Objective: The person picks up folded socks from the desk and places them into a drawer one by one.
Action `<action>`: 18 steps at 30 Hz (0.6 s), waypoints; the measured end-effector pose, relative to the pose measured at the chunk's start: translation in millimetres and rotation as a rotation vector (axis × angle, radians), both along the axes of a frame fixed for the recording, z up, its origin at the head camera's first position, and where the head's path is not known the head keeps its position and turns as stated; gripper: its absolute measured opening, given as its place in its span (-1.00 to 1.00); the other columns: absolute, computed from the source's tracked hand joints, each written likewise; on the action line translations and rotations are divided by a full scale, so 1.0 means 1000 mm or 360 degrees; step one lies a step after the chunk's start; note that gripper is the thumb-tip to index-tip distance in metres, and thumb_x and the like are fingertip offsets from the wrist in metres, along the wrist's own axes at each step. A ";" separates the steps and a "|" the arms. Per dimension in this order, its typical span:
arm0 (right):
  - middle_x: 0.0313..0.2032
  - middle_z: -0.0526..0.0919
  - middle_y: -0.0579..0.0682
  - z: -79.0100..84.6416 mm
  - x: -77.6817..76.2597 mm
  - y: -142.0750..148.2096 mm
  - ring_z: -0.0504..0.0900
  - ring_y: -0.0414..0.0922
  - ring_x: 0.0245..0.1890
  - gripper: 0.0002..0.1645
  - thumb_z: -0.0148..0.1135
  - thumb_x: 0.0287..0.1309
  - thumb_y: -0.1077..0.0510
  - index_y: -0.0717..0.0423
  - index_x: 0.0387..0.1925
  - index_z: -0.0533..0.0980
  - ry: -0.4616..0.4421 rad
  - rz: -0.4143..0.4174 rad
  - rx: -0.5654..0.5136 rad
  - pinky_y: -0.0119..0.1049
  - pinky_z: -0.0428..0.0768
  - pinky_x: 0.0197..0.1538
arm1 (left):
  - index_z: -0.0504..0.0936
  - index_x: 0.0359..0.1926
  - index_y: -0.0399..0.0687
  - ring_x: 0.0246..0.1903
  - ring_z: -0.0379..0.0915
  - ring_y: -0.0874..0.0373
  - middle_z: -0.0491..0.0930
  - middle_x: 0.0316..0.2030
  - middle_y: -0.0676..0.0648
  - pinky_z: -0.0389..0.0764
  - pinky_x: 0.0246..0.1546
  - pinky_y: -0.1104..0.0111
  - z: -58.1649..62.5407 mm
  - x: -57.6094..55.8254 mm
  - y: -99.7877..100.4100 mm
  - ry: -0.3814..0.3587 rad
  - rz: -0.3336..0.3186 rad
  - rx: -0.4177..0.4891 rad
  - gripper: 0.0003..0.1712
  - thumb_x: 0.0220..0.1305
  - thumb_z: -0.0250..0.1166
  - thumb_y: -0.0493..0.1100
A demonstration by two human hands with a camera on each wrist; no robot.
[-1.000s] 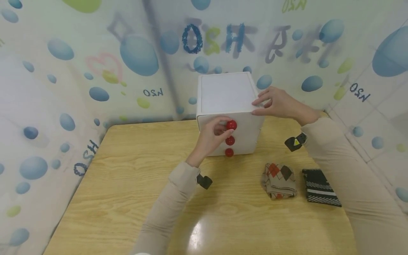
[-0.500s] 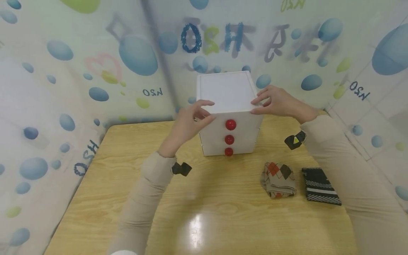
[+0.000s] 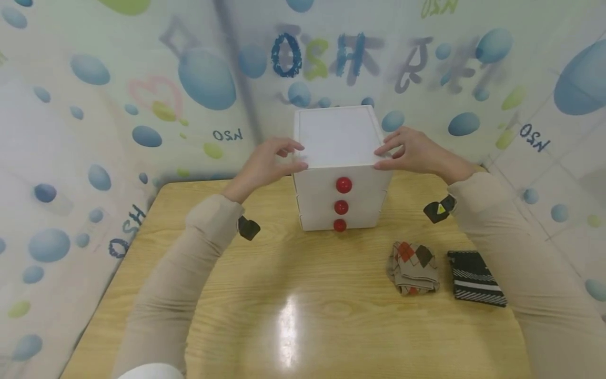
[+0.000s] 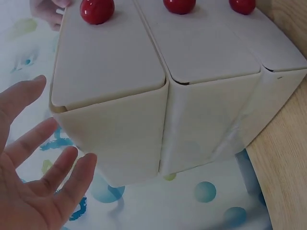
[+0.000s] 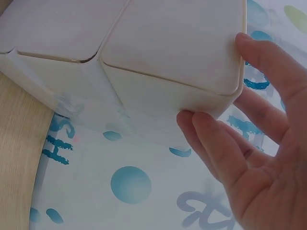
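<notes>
A white three-drawer cabinet (image 3: 318, 190) stands toward the back of the table, its drawer fronts facing me. Each front carries a round red knob (image 3: 343, 185), and the drawers look pushed in. My left hand (image 3: 265, 162) is beside the cabinet's top left edge; in the left wrist view its spread fingers (image 4: 79, 177) stand near the upper corner and hold nothing. At the opposite top corner, my right hand (image 3: 414, 152) grips the cabinet, thumb at the front edge and fingers (image 5: 206, 129) against the side.
A folded beige argyle cloth (image 3: 415, 271) lies on the wooden table (image 3: 227, 305), right of the middle. Close to it, by the right sleeve, lies a folded black and white patterned cloth (image 3: 475, 279). A wall covering with blue spots (image 3: 206, 80) rises behind the cabinet.
My left hand has left the top knob, risen and moved left to the cabinet's upper left edge. The right hand and the cabinet have stayed put.
</notes>
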State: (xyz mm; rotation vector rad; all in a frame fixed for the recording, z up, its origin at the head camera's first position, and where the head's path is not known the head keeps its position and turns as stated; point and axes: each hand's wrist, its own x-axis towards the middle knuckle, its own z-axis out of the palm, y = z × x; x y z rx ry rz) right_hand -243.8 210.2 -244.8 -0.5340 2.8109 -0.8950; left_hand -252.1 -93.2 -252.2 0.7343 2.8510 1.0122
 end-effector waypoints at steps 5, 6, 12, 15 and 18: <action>0.03 0.25 0.23 0.000 -0.001 -0.002 0.46 0.24 -0.11 -0.41 0.30 -0.05 0.00 0.34 -0.06 0.48 -0.0002 0.0007 -0.0008 -0.03 0.53 -0.15 | 0.51 0.00 0.00 -0.11 0.33 0.03 0.32 -0.02 -0.09 0.45 -0.19 0.26 0.002 0.000 0.005 -0.0077 0.0034 -0.0089 -0.46 -0.03 0.33 0.08; 0.03 0.25 0.23 0.000 -0.001 -0.002 0.46 0.24 -0.11 -0.41 0.30 -0.05 -0.01 0.34 -0.06 0.48 -0.0001 0.0009 -0.0008 -0.03 0.53 -0.15 | 0.51 0.00 0.00 -0.12 0.33 0.02 0.30 -0.03 -0.10 0.45 -0.21 0.26 0.003 0.000 0.007 -0.0093 0.0053 -0.0104 -0.45 -0.04 0.34 0.09; 0.07 0.24 0.24 -0.001 0.000 -0.001 0.46 0.24 -0.10 -0.39 0.29 -0.05 -0.03 0.33 -0.04 0.47 0.0000 -0.0007 -0.0010 -0.02 0.53 -0.15 | 0.52 -0.01 0.03 -0.13 0.30 0.05 0.23 -0.03 -0.10 0.45 -0.25 0.30 0.001 0.000 0.013 -0.0141 0.0151 -0.0159 -0.41 -0.09 0.36 0.14; 0.07 0.23 0.24 -0.001 0.001 0.001 0.46 0.24 -0.11 -0.39 0.29 -0.05 -0.03 0.33 -0.04 0.47 0.0005 -0.0009 -0.0015 -0.02 0.53 -0.16 | 0.54 -0.02 0.02 -0.11 0.34 0.04 0.26 0.01 -0.08 0.46 -0.20 0.29 -0.001 -0.002 0.014 -0.0144 0.0138 -0.0131 -0.42 -0.10 0.36 0.13; 0.05 0.24 0.25 -0.003 0.001 0.000 0.46 0.24 -0.11 -0.41 0.28 -0.03 -0.01 0.33 -0.04 0.47 0.0022 0.0004 -0.0024 -0.03 0.53 -0.16 | 0.55 -0.03 0.00 -0.09 0.40 0.00 0.35 0.05 -0.06 0.48 -0.14 0.26 -0.003 -0.004 0.013 -0.0144 0.0105 -0.0077 -0.43 -0.10 0.38 0.11</action>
